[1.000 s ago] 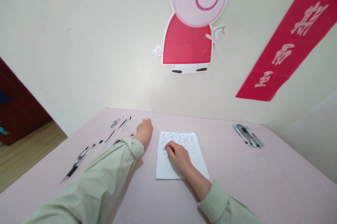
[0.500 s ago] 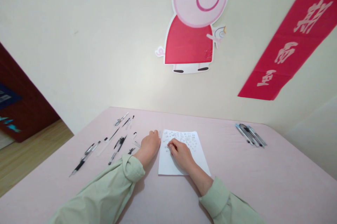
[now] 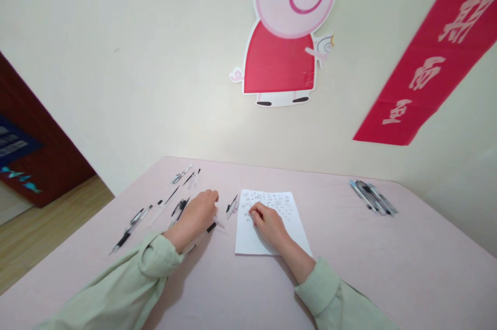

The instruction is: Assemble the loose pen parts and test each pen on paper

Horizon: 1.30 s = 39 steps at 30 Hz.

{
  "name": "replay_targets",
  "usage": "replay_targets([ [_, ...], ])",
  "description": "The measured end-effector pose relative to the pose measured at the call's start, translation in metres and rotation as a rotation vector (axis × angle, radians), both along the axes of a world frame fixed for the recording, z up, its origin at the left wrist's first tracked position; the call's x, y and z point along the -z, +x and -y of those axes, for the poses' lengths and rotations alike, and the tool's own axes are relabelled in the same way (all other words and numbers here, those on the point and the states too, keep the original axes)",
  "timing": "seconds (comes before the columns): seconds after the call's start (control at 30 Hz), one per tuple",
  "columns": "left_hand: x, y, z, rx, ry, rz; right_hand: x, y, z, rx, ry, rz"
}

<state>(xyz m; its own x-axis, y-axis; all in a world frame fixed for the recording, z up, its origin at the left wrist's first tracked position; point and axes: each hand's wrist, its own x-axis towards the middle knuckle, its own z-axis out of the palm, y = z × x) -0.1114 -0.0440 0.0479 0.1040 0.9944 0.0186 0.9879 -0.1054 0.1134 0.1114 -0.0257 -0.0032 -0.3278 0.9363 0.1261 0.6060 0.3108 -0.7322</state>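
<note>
Over the table (image 3: 388, 268), left of a paper sheet (image 3: 258, 242), the left hand (image 3: 198, 211) hangs palm-down, fingers loosely bent and pointing right and away; can't tell if anything is in them. Right hand (image 3: 267, 221) rests on the sheet, fingertips drawn together pen-style near the left margin, just by handwritten marks; no pen clearly shows, can't tell if it grips one.

Key relation: small pen parts (image 3: 233, 207) lie between the two hands, just beside the sheet's left edge, right of the left fingertips and apart from them. Long axis runs from near-left to far-right. Both hands near, neither clearly nearer. A short black piece (image 3: 211, 227) sits just on the near side of the left hand, tilted the same way; left hand clearly nearer to that one. Left forearm reaches in from lower left, wrist bent a little; right forearm comes from lower right, angled up-left across the sheet's near right corner.

Further out: dark pens (image 3: 179, 207) just left of the left hand, partly hidden by it. A long pen (image 3: 123, 240) farther left, slanting. Row of pens (image 3: 373, 198) far right, side by side, well apart from both hands.
</note>
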Motion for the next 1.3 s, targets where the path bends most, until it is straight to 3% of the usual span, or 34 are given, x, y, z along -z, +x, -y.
replay_targets([
  [0.1, 0.007, -0.018, 0.006, 0.104, -0.048, 0.054, 0.0, 0.0, -0.001, -0.003, -0.005, 0.008],
  [0.23, 0.017, -0.022, 0.005, 0.209, -0.061, 0.098, 0.002, 0.0, -0.001, -0.005, -0.002, 0.007],
  [0.53, 0.016, -0.029, -0.013, 0.149, -0.009, -0.038, 0.003, 0.001, -0.002, -0.011, -0.002, 0.002],
  [1.03, 0.016, -0.032, -0.024, 0.046, 0.055, -0.082, -0.001, 0.001, 0.0, -0.014, -0.004, 0.015],
  [1.17, 0.017, -0.026, -0.023, -0.02, 0.099, -0.042, -0.001, 0.001, 0.0, -0.015, -0.005, 0.028],
  [1.3, 0.018, -0.007, -0.015, 0.015, 0.181, 0.037, -0.005, 0.0, 0.002, -0.019, 0.01, 0.069],
])
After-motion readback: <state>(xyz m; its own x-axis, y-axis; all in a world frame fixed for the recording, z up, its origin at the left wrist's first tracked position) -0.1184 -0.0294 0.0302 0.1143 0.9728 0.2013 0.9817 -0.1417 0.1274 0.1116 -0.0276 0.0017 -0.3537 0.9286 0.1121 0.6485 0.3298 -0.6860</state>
